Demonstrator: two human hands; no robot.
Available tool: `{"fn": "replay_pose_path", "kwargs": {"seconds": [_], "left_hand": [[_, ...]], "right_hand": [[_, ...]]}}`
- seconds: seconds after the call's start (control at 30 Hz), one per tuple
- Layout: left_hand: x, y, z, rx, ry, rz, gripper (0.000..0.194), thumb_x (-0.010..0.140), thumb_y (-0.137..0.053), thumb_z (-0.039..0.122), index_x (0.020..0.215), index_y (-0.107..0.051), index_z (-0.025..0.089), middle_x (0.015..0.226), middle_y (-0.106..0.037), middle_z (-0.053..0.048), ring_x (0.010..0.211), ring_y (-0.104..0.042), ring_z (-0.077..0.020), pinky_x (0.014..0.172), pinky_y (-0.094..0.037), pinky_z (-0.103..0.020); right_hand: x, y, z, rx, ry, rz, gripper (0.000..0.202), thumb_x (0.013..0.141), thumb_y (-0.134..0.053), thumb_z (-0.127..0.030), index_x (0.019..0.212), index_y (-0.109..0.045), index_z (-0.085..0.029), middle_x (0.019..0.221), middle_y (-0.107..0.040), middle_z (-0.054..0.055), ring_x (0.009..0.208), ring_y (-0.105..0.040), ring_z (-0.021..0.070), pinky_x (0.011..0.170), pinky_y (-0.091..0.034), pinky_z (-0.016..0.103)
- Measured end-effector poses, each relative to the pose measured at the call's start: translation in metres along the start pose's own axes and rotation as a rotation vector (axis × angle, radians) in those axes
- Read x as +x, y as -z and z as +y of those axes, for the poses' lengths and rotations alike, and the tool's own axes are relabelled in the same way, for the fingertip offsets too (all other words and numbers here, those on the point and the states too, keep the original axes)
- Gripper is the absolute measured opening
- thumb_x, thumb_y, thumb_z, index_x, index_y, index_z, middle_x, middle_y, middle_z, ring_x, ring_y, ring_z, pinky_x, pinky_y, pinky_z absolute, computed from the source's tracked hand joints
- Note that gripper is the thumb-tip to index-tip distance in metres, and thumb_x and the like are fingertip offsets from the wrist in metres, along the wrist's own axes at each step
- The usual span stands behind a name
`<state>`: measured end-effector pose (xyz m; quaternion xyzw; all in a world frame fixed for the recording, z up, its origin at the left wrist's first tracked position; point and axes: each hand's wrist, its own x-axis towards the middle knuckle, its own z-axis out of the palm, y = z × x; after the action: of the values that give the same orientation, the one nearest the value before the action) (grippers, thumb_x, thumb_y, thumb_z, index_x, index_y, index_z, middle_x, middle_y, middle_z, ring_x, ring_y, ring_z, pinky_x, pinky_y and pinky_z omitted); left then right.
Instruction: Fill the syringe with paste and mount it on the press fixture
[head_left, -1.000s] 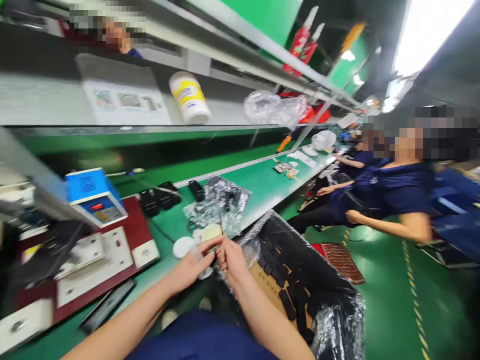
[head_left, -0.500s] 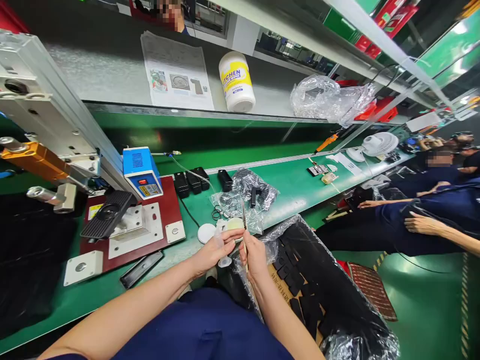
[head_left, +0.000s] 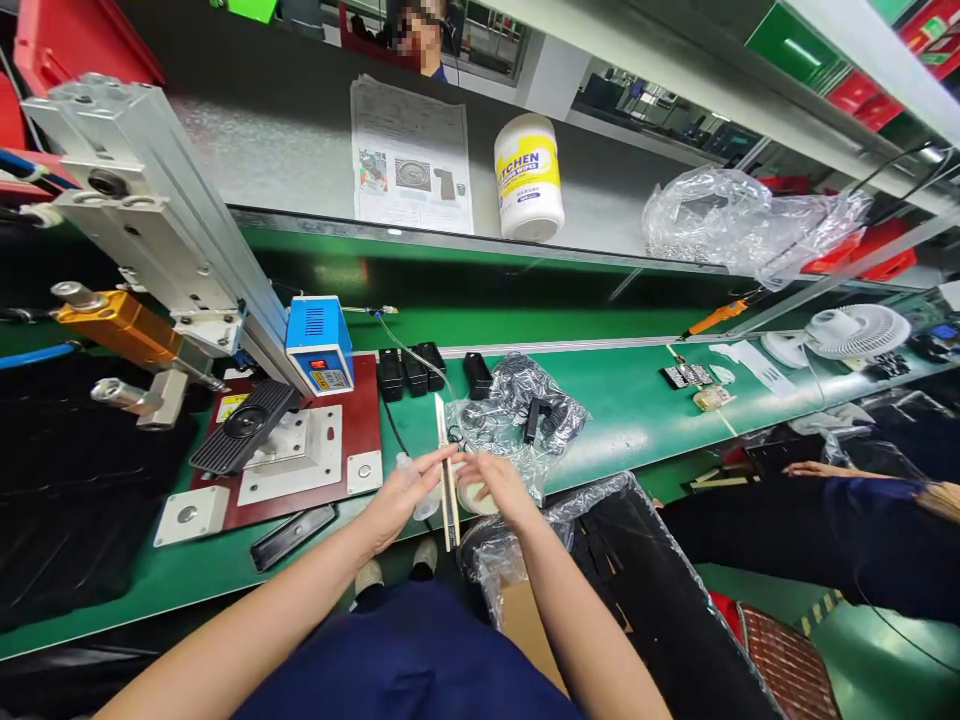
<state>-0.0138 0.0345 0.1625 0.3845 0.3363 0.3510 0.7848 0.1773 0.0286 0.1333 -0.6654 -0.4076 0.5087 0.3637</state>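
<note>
My left hand (head_left: 391, 508) is closed, with a utility knife (head_left: 450, 500) between thumb and fingers. The knife has a cream body with a dark slot, and its thin blade points away from me. A small translucent plastic piece, perhaps a bottle (head_left: 424, 506), also sits in that hand. Close to the knife's right side is my right hand (head_left: 504, 488), its fingers spread. Whether its fingertips touch the knife I cannot tell. Under the right hand shows a pale round roll or lid (head_left: 478, 498), partly covered. Scissors handles (head_left: 454, 434) lie just beyond the fingers.
Clear plastic bags (head_left: 517, 400) and black plastic housings (head_left: 477, 376) lie behind my hands. A press with a speaker-like part (head_left: 246, 422) stands left, beside a blue box (head_left: 319, 345). A lined bin (head_left: 637, 560) is at right. Another person's hand (head_left: 810, 468) is farther right.
The knife has passed from my right hand to my left fingers. My right hand has opened beside it. The camera view has turned left, so the bench appears farther right.
</note>
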Motion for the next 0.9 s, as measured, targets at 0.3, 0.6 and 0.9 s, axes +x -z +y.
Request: {"fn": "replay_pose_path", "kwargs": {"seconds": [0.3,0.6,0.9], "left_hand": [[-0.017,0.018,-0.003,0.088,0.005,0.246,0.056,0.085,-0.059,0.056,0.131,-0.059,0.024,0.14,-0.055,-0.01,0.136,-0.041,-0.0298,0.119,-0.021,-0.05],[-0.024,0.023,0.004,0.114,0.005,0.442,0.052,0.085,-0.057,0.056,0.128,-0.061,0.027,0.139,-0.056,-0.009,0.136,-0.042,-0.0299,0.117,-0.026,-0.05],[-0.009,0.038,0.007,0.167,-0.012,0.498,0.054,0.073,-0.062,0.069,0.113,-0.071,0.033,0.126,-0.066,-0.005,0.134,-0.044,-0.0358,0.11,-0.037,-0.054]], "right_hand": [[0.183,0.0,-0.013,-0.291,0.062,0.502,0.093,0.064,-0.071,-0.023,0.145,-0.028,-0.013,0.149,-0.029,0.026,0.13,-0.044,0.0395,0.105,-0.036,0.049],[0.244,-0.001,-0.008,-0.337,0.039,0.629,0.103,0.07,-0.071,-0.025,0.151,-0.01,-0.009,0.129,-0.052,0.024,0.117,-0.056,0.0351,0.101,-0.041,0.042],[0.352,0.021,-0.051,-0.324,0.228,0.69,0.1,0.072,-0.065,-0.02,0.153,-0.006,-0.02,0.131,-0.049,0.017,0.121,-0.053,0.0328,0.103,-0.04,0.044]]}}
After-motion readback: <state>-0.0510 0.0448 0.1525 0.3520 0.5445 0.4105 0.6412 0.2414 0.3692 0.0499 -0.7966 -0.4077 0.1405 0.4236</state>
